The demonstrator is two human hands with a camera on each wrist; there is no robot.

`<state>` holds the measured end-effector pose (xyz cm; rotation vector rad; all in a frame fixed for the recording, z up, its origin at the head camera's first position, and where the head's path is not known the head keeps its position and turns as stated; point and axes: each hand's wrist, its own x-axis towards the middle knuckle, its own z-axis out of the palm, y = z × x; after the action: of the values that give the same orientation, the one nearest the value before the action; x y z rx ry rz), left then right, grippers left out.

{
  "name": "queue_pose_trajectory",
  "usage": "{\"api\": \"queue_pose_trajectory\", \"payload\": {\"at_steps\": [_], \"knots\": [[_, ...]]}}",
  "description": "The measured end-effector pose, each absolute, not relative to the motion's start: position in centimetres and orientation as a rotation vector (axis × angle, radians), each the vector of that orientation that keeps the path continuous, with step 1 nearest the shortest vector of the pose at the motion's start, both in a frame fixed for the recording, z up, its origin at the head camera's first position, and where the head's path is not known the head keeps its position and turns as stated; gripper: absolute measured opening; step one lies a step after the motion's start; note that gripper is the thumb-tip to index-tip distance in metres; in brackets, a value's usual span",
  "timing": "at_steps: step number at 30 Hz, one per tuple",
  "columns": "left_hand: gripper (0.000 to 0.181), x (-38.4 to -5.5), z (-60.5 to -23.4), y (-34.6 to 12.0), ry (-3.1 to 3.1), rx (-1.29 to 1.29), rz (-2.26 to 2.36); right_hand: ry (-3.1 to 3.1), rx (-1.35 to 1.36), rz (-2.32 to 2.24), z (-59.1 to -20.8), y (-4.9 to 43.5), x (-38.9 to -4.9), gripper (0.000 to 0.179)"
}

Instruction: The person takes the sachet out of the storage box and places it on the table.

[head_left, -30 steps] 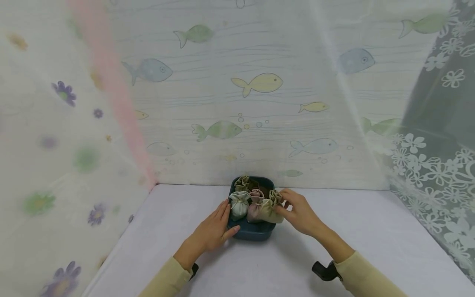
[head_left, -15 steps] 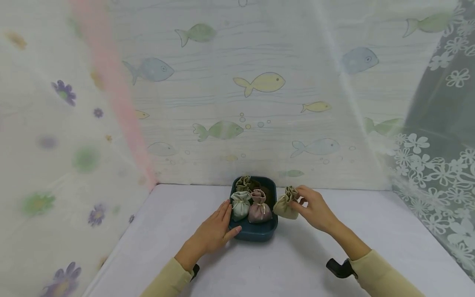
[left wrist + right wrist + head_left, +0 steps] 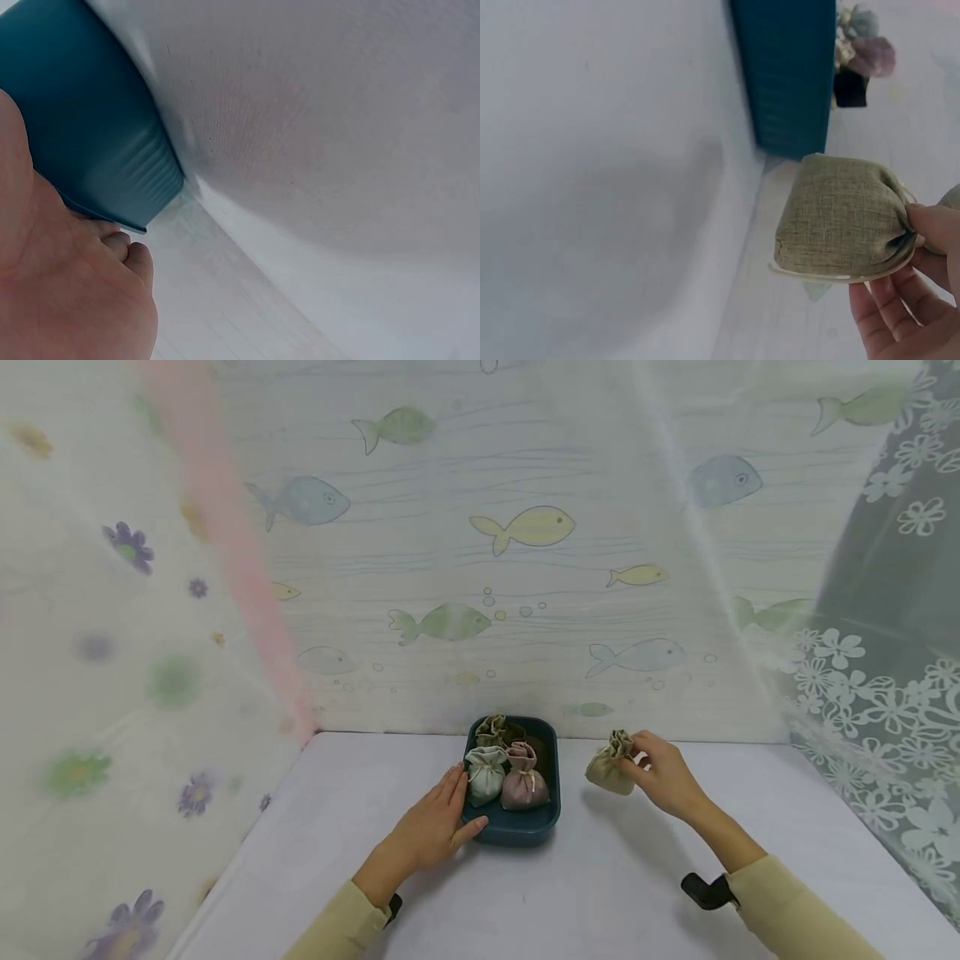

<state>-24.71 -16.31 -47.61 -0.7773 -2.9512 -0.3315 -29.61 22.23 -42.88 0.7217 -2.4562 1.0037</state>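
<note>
Green pouch (image 3: 609,771), its neck gathered, hangs tilted in the air over a white table (image 3: 525,914), between a blue box (image 3: 517,837) and the table's right edge, near the box. The right hand (image 3: 667,777) pinches it by the neck between thumb and fingers; the right wrist view shows its coarse woven cloth and a pale cord. The left hand (image 3: 431,827) rests against the box's left side, fingers straight along the wall, thumb stretched to the near left corner. The box stands near the middle of the table's back edge. Inside, a pale pouch (image 3: 485,778) sits by the left wall, close beside a pink pouch (image 3: 525,789) on its right; an olive pouch (image 3: 491,732) sits in the far left corner, and something dark beside it is too hidden to name. Both sleeves (image 3: 795,906) are pale yellow-green, with black fittings (image 3: 708,892) at the wrists. Behind the table hangs a white curtain (image 3: 525,468) printed with fish.
</note>
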Motion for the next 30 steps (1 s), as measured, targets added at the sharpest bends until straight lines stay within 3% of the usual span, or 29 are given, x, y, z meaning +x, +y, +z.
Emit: {"api": "queue_pose_trajectory", "payload": {"at_steps": [6,18,30], "knots": [[0.091,-24.8,-47.8,-16.4,-2.964,-0.759,-0.312,-2.468,0.639,0.983,-43.2,23.6,-31.4,0.003],[0.090,-25.0,-47.7,-16.4,-2.967,-0.771,-0.305,-2.573,0.442,1.035,-44.0,25.9,-34.2,0.022],[0.089,-24.8,-47.5,-16.3,-2.980,-0.761,-0.303,-2.629,0.348,1.021,-45.6,27.7,-36.1,0.024]]}}
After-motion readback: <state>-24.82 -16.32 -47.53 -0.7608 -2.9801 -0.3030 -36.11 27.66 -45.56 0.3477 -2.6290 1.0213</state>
